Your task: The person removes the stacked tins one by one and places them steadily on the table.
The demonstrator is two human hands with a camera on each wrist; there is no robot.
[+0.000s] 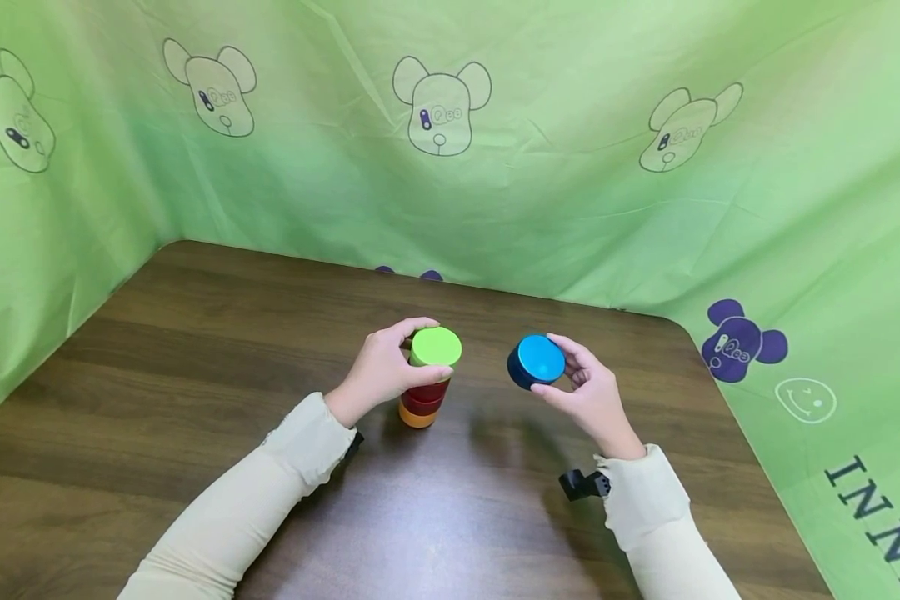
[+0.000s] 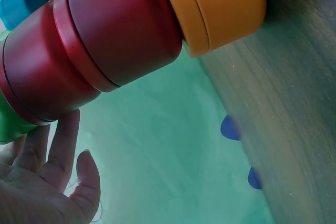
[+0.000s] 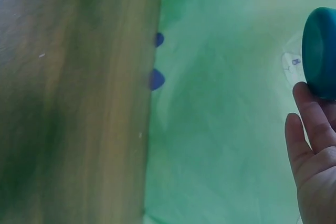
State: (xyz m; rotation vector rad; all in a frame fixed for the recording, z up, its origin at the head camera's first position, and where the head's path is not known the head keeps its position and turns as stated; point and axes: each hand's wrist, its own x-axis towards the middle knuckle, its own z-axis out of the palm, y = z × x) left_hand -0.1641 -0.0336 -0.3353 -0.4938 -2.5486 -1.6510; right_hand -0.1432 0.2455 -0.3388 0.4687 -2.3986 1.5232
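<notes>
**Left hand (image 1: 382, 367) and right hand (image 1: 588, 392), each with one thing in grasp**

Near the centre of the frame, the left hand grasps a light-green, smooth, round piece (image 1: 436, 346), with the thumb at its near side and the fingers reaching to its far side; directly below it are two dark-red, smooth, round containers (image 2: 123, 22), one upon the other, and below these is a short orange round container (image 1: 417, 417), at the brown wood-grain worktop (image 1: 195, 375); right of centre, the right hand grasps a short blue cylinder (image 1: 538, 360) between thumb and fingers, raised above the worktop and well apart from the orange container; cream sleeves (image 1: 232, 500) cover both forearms; green cloth (image 1: 540, 208) with bear-head drawings (image 1: 439, 108) fills the upper frame.
</notes>
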